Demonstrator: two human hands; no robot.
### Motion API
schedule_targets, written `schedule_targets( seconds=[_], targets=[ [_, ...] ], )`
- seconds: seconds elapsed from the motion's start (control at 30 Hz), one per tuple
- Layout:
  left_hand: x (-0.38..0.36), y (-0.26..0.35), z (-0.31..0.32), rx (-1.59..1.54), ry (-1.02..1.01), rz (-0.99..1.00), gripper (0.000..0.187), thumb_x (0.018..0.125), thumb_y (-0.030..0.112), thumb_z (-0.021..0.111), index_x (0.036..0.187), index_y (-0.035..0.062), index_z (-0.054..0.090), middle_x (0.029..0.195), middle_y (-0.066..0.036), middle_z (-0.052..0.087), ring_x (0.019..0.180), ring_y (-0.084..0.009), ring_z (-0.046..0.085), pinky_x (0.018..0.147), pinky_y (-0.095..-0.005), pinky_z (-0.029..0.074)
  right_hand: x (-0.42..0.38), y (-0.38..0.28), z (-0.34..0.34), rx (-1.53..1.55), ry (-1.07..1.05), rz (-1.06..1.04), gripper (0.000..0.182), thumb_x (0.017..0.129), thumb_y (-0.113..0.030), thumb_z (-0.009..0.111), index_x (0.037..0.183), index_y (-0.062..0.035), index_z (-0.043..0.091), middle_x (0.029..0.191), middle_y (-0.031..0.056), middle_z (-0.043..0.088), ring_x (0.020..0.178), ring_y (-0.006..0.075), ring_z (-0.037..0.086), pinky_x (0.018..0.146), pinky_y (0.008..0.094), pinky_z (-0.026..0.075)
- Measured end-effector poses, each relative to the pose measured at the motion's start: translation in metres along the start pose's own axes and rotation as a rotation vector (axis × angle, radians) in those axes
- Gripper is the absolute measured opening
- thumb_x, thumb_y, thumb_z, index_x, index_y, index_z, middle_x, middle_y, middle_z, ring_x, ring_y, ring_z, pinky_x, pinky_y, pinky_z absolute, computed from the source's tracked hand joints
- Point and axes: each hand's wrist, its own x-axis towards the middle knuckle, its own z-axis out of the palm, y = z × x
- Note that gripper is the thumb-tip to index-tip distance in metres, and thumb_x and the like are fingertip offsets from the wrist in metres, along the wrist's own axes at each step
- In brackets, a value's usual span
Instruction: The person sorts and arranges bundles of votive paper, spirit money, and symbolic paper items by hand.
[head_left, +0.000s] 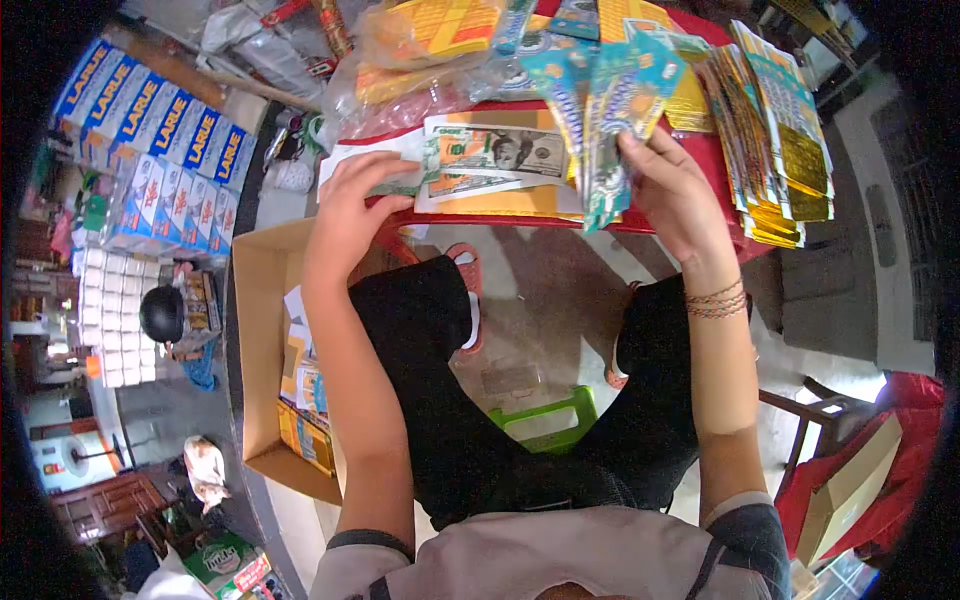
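Observation:
My right hand (678,190) is closed on a fan of teal printed paper notes (612,125), raised over the front of the red-covered table. Below and to the left of the fan lie printed banknote-like papers (500,150) with a portrait and orange and green print. They rest on a flat yellow-orange paper packet (540,198). My left hand (362,200) is over the left end of these papers, its thumb and fingers apart and touching a white and green sheet (400,178).
Stacked paper bundles with gold edges (775,140) stand on the table's right. Plastic-wrapped yellow packets (430,50) lie at the back left. An open cardboard box (262,340) with papers is beside my left arm. A green stool (550,425) is between my legs; LARUE cartons (150,110) are stacked far left.

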Motion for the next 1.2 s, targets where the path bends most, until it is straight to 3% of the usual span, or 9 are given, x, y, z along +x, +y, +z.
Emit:
schedule_targets(
  seconds=[0.23,0.3,0.37,0.43,0.53,0.63,0.67,0.87,1.2],
  targets=[
    [0.007,0.016,-0.014,-0.13,0.068,0.036,0.048,0.07,0.009,0.074,0.117,0.0076,0.059,0.117,-0.008,0.059,0.114,-0.0251,0.051,0.1,-0.0368,0.037,-0.001,0.002,0.005,-0.169,-0.008,0.0,0.032,0.089,-0.017,0.062,0.116,-0.0019,0.058,0.099,0.0024,0.066,0.088,0.0067,0.058,0.081,0.0231,0.044],
    [0.011,0.035,-0.01,-0.847,0.156,-0.175,0.04,0.077,0.01,0.071,0.115,0.0025,0.059,0.119,-0.008,0.058,0.113,-0.0206,0.052,0.099,-0.0346,0.038,-0.004,0.0,0.012,-0.228,-0.012,-0.054,0.028,0.089,-0.016,0.062,0.112,-0.0017,0.058,0.097,0.0033,0.066,0.086,0.0063,0.059,0.08,0.0222,0.044],
    [0.018,0.055,0.004,-1.011,-0.117,-0.202,0.039,0.088,0.031,0.061,0.11,-0.0002,0.059,0.108,-0.007,0.061,0.106,-0.0158,0.055,0.093,-0.0295,0.042,-0.004,0.001,0.014,-0.212,-0.017,-0.073,0.025,0.089,-0.015,0.061,0.11,-0.0015,0.057,0.098,0.0044,0.067,0.086,0.0061,0.059,0.079,0.0221,0.045],
    [0.019,0.087,0.033,-1.11,-0.099,-0.35,0.044,0.089,0.04,0.058,0.107,0.0,0.06,0.098,-0.003,0.062,0.094,-0.0094,0.056,0.082,-0.0237,0.043,-0.001,0.003,0.011,-0.238,-0.043,-0.065,0.024,0.09,-0.014,0.061,0.11,-0.0012,0.056,0.098,0.0059,0.067,0.088,0.0064,0.059,0.08,0.0229,0.045],
    [0.035,0.093,0.057,-1.26,-0.291,-0.352,0.042,0.091,0.04,0.058,0.106,0.0009,0.061,0.093,0.001,0.061,0.084,-0.0036,0.053,0.071,-0.0206,0.041,0.0,0.004,0.014,-0.194,-0.017,-0.063,0.024,0.09,-0.013,0.06,0.111,-0.0008,0.056,0.098,0.0064,0.067,0.088,0.0074,0.06,0.081,0.0234,0.045],
    [0.042,0.109,0.064,-1.451,-0.149,-0.338,0.035,0.092,0.034,0.058,0.104,0.0016,0.061,0.094,0.003,0.061,0.08,-0.0004,0.05,0.066,-0.0202,0.039,-0.001,0.001,0.016,-0.159,-0.009,-0.073,0.027,0.09,-0.012,0.059,0.113,0.0003,0.056,0.1,0.0059,0.066,0.088,0.0078,0.059,0.081,0.0234,0.045],
    [0.044,0.108,0.067,-1.51,-0.138,-0.355,0.029,0.094,0.026,0.056,0.107,0.0005,0.061,0.098,0.0,0.062,0.086,-0.0034,0.054,0.074,-0.0205,0.041,0.0,0.0,0.016,-0.158,-0.006,-0.073,0.027,0.09,-0.012,0.059,0.113,0.0003,0.056,0.1,0.0059,0.066,0.088,0.0078,0.059,0.081,0.0234,0.045],
    [0.05,0.126,0.073,-1.571,0.034,-0.326,0.027,0.094,0.019,0.054,0.111,-0.0017,0.059,0.108,-0.006,0.063,0.098,-0.0091,0.056,0.088,-0.0255,0.042,0.0,0.002,0.012,-0.265,0.09,-0.193,0.031,0.092,-0.014,0.058,0.117,0.0029,0.055,0.102,0.0043,0.064,0.089,0.0062,0.057,0.08,0.0217,0.045],
    [0.052,0.14,0.083,-1.553,0.132,-0.322,0.025,0.094,0.018,0.055,0.111,-0.001,0.059,0.106,-0.005,0.063,0.095,-0.0096,0.057,0.086,-0.0261,0.043,0.001,0.003,0.013,-0.253,0.096,-0.177,0.024,0.092,-0.014,0.057,0.11,0.0015,0.057,0.096,0.003,0.065,0.084,0.0049,0.057,0.075,0.021,0.045]
  ],
)
